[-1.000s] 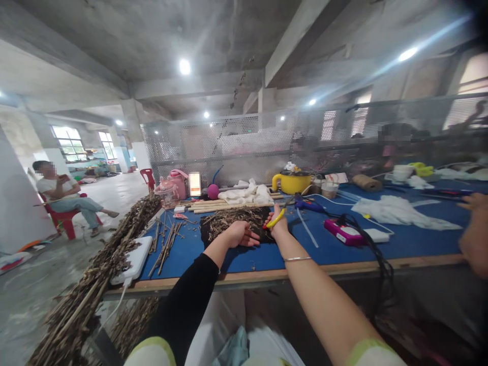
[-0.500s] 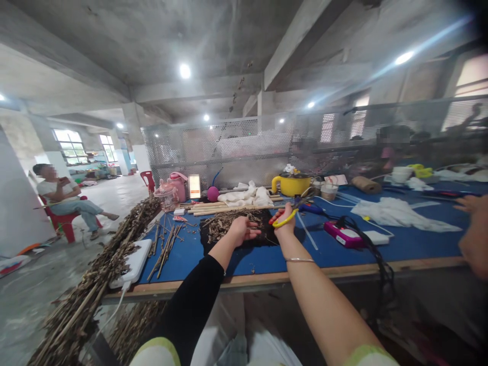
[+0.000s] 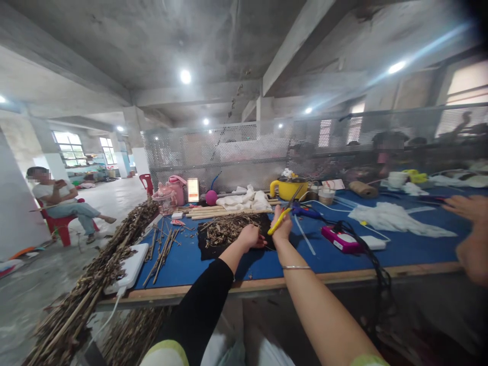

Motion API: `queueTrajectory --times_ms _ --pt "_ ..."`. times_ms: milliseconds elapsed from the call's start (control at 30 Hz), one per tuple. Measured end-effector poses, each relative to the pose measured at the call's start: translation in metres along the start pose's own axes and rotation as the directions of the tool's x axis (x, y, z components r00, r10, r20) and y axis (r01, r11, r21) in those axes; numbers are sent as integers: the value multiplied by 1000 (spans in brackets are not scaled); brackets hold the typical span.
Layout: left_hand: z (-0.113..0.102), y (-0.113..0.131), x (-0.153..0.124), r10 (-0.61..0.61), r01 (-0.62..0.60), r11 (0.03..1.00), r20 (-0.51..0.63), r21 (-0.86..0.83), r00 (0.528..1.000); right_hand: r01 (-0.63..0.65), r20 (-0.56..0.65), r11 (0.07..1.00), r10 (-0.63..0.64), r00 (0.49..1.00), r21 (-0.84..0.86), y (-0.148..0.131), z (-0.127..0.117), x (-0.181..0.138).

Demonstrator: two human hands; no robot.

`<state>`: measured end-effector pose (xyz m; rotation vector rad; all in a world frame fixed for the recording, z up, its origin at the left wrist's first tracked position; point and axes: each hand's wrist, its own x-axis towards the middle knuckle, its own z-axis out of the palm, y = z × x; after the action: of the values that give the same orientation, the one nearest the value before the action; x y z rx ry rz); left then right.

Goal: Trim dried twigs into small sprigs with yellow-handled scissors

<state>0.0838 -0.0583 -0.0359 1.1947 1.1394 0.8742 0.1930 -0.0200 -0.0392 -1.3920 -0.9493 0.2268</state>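
Note:
My right hand is closed on a pair of yellow-handled scissors, whose dark blades point up and away from me. Close by on the left, my left hand hovers at the front right of a black cloth, palm side turned down and fingers curled in. Whatever those fingers may pinch is too small to make out. Crumpled dry brown leaves are heaped on the cloth. Thin dry stalks lie loose to the left of it.
A long bundle of dried stalks hangs along the left table edge beside a white power bank. Behind are pale sticks, a white cloth and a yellow pot. A magenta box and another person's hand are rightward.
My left hand has shifted right and lower, and its spread fingers have curled in. My right hand has moved slightly left and down, with the scissors now tilted more upright.

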Motion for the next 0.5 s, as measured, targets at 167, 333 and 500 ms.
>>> queueTrajectory --times_ms 167,333,500 --pt "-8 5 -8 -6 5 1000 -11 -11 1000 -69 -46 984 62 997 -167 -7 -5 -4" --pt "-35 25 -14 73 -81 993 -91 -89 993 -72 -27 980 68 997 -187 -7 -4 -7" --pt "-89 40 -21 179 -176 984 -174 32 968 -13 55 979 24 998 -201 -5 1 -10"
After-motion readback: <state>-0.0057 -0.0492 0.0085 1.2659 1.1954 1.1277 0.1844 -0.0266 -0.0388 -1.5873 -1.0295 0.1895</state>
